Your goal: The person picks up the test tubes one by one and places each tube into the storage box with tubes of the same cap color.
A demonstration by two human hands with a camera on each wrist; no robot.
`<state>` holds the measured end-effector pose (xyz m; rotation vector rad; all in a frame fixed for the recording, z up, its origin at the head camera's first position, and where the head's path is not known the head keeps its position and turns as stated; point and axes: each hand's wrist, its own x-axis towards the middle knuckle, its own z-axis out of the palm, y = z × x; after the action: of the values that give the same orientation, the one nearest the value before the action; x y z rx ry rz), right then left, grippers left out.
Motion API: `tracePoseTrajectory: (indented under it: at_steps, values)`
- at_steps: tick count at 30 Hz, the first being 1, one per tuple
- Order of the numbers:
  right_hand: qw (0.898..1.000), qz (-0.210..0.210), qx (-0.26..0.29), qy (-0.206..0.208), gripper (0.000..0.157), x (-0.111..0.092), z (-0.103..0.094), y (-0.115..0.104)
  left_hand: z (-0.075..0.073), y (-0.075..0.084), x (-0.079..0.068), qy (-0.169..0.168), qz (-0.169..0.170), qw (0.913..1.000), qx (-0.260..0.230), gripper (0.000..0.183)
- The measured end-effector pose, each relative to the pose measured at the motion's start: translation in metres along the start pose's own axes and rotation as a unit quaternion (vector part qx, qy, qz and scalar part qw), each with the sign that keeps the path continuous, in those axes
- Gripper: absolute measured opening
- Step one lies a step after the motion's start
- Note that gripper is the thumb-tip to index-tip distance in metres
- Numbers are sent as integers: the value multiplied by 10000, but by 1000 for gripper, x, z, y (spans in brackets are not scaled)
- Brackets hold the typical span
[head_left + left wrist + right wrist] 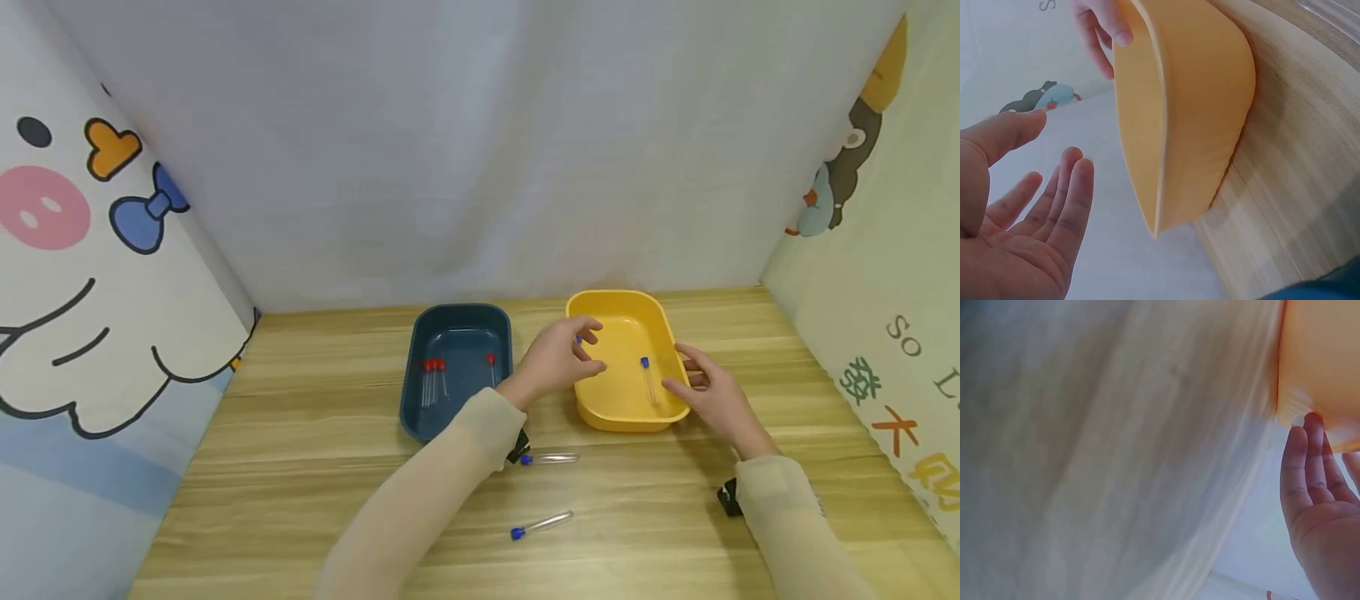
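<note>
My left hand (555,357) hovers over the left rim of the yellow tray (626,417), its fingers loosely bent and apart, with nothing between them in the left wrist view. At the opposite rim, my right hand (712,393) holds the tray's side wall, thumb over the inside and fingers against the outside. A clear test tube with a blue cap (649,383) lies inside the tray. Another blue cap (578,339) shows there, mostly hidden behind my left hand. On the table in front lie two more blue-capped test tubes, a nearer tube (543,523) and a farther tube (553,458).
Left of the yellow tray stands a dark blue tray (457,312) containing several red-capped test tubes (431,383); my left forearm covers its near right corner. The wood-patterned table (315,433) ends at a pale curtain (480,167). Printed cloths hang on both sides.
</note>
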<state>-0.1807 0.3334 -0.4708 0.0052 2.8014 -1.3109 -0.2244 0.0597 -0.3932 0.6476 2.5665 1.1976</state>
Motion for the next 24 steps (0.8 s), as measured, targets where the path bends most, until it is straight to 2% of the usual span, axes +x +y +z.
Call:
tracePoseTrajectory:
  at_steps: [9,14,24]
  values:
    - [9999,38,44,-98,74,-2,0,-1,-1,-3,-24,135,52,9996,-222,58]
    - [10000,3,31,-70,73,-3,-1,-1,3,-6,-38,430,51,9985,-349,61]
    - [10000,-19,12,-63,72,-4,-1,-3,16,-26,-60,647,-154,9953,-701,62]
